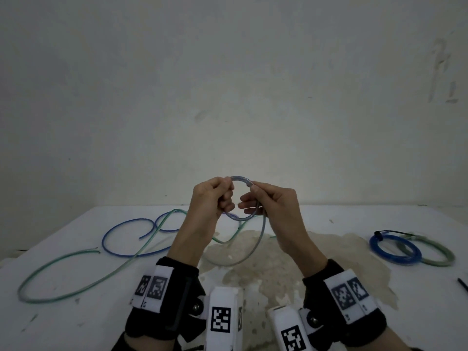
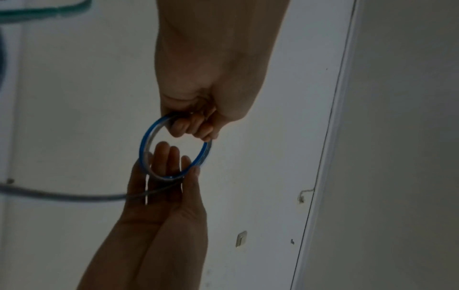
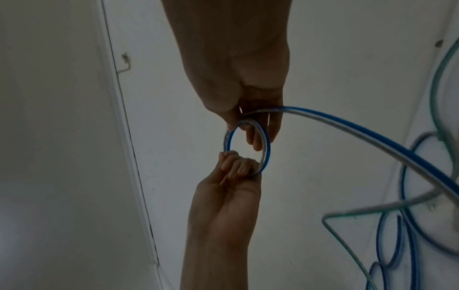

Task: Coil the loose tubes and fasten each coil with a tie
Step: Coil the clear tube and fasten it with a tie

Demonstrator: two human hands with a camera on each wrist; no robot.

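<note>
Both hands hold a small loop of a blue-striped clear tube [image 1: 240, 219] in the air above the white table [image 1: 342, 219]. My left hand [image 1: 226, 187] grips the loop's left side with curled fingers. My right hand [image 1: 254, 187] pinches its upper right side, with the other fingers reaching through the ring. The tube's tail [image 1: 257, 243] hangs from the right hand down to the table. In the left wrist view the loop [image 2: 143, 146] shows two turns between the left hand [image 2: 192, 127] and the right hand [image 2: 171, 172]. In the right wrist view the tail [image 3: 372, 135] trails away from the right hand [image 3: 255, 129].
A loose blue tube [image 1: 111, 231] and a long loose green tube [image 1: 76, 287] sprawl across the table's left half. At the right lie a blue coil [image 1: 379, 252] fastened with a black tie [image 1: 395, 233] and a green coil [image 1: 443, 259]. Another black tie [image 1: 463, 285] lies at the right edge.
</note>
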